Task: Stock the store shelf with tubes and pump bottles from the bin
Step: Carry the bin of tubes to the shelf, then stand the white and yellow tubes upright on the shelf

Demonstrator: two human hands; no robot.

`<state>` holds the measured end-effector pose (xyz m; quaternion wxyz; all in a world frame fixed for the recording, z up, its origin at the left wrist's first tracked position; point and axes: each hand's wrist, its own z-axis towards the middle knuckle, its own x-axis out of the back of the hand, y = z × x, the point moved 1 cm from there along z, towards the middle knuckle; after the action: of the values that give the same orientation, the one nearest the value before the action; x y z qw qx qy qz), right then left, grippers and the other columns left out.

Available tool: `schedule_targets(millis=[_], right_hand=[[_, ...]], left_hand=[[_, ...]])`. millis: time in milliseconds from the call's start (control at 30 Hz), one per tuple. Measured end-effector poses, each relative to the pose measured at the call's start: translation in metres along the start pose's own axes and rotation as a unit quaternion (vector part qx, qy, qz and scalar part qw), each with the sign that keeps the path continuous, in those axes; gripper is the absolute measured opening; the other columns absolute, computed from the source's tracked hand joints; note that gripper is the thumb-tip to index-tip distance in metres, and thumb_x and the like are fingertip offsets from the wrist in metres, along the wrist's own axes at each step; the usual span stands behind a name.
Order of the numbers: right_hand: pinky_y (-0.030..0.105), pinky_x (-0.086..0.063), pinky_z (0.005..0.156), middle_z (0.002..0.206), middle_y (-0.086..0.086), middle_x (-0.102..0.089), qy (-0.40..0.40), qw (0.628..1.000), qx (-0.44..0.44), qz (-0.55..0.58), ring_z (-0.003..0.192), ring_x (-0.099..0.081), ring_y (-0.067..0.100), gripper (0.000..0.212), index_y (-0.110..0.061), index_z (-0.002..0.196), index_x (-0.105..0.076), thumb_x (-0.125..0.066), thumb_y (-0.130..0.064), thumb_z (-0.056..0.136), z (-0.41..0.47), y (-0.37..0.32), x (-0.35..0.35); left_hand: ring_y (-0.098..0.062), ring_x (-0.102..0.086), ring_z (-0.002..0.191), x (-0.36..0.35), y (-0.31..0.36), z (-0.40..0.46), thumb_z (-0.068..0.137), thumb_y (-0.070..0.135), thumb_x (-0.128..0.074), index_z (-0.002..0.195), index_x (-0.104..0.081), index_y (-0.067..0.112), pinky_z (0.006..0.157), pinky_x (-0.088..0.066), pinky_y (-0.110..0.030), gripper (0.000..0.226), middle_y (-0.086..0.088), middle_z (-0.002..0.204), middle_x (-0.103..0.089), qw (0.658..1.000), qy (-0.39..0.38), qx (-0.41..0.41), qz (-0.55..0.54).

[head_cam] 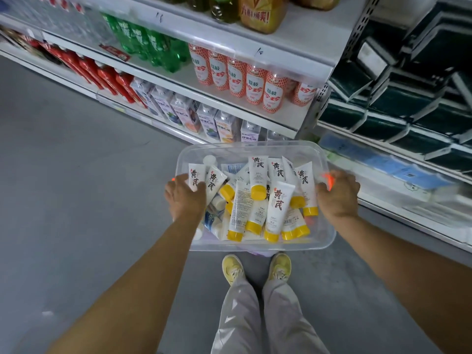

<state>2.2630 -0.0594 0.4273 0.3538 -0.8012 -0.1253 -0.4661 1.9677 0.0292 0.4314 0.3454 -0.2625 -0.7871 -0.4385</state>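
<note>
I carry a clear plastic bin (258,146) in front of me, above my feet. It is full of several white tubes with yellow caps (277,208) lying in a heap, and a few white bottles (213,223) show at its left side. My left hand (185,198) grips the bin's left rim, fingers curled over the edge. My right hand (338,195) grips the right rim by an orange handle clip (329,180).
A white store shelf unit (293,70) with drink bottles and cartons stands ahead and to the left. To the right are shelves with dark green boxes (398,103) and blue packs (383,162). Grey floor (76,187) stretches left. My yellow shoes (255,269) are below the bin.
</note>
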Motion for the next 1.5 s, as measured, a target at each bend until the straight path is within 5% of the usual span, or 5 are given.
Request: schedule_targets(millis=[133,400,933,1200,1500], right_hand=[[0.034,-0.042,0.087,0.117,0.010,-0.054,-0.010,0.994,0.091,0.064,0.110,-0.050,0.026,0.032,-0.008,0.122,-0.052,-0.055,-0.023,0.094,-0.027,-0.001,-0.010],[0.025,-0.048,0.070,0.093,0.002,-0.061,-0.176,0.962,-0.025,0.208,0.085,-0.060,0.016,0.021,-0.010,0.101,-0.056,-0.067,-0.025,0.089,-0.059,-0.001,-0.043],[0.030,-0.046,0.077,0.106,0.006,-0.068,-0.195,0.962,-0.021,0.191,0.094,-0.063,0.022,0.030,-0.009,0.105,-0.059,-0.074,-0.019,0.081,-0.052,-0.002,-0.070],[0.040,-0.054,0.088,0.095,0.003,-0.068,-0.179,0.927,-0.004,0.330,0.095,-0.066,0.023,0.027,-0.012,0.104,-0.061,-0.073,-0.005,0.081,-0.072,-0.002,-0.031],[0.039,-0.056,0.079,0.086,0.000,-0.069,-0.213,0.899,0.032,0.381,0.075,-0.067,0.016,0.014,-0.013,0.093,-0.061,-0.069,-0.005,0.085,-0.116,0.005,0.059]], left_hand=[[-0.029,-0.051,0.116,-0.029,-0.001,-0.038,0.088,0.022,-0.065,0.130,-0.048,0.014,0.100,-0.044,-0.043,0.046,-0.010,0.126,-0.046,0.994,-0.081,-0.033,-0.061],[-0.029,-0.026,0.136,-0.065,-0.024,-0.083,0.080,0.011,-0.066,0.139,-0.031,0.015,0.109,-0.026,-0.035,0.068,-0.011,0.143,-0.027,0.978,-0.195,-0.052,0.051],[-0.028,-0.048,0.120,-0.071,-0.014,-0.098,0.088,0.008,-0.055,0.142,-0.022,0.009,0.088,-0.045,-0.038,0.063,-0.010,0.132,-0.038,0.959,-0.104,-0.138,0.224],[-0.028,-0.056,0.098,-0.041,-0.010,-0.122,0.082,0.023,-0.059,0.116,-0.052,0.009,0.084,-0.046,-0.037,0.037,-0.009,0.112,-0.055,0.984,-0.173,-0.016,-0.024],[-0.015,-0.051,0.060,0.000,0.003,-0.201,0.089,0.019,-0.061,0.085,-0.063,0.010,0.060,-0.045,-0.026,0.011,-0.008,0.079,-0.059,0.882,-0.267,0.050,-0.386]])
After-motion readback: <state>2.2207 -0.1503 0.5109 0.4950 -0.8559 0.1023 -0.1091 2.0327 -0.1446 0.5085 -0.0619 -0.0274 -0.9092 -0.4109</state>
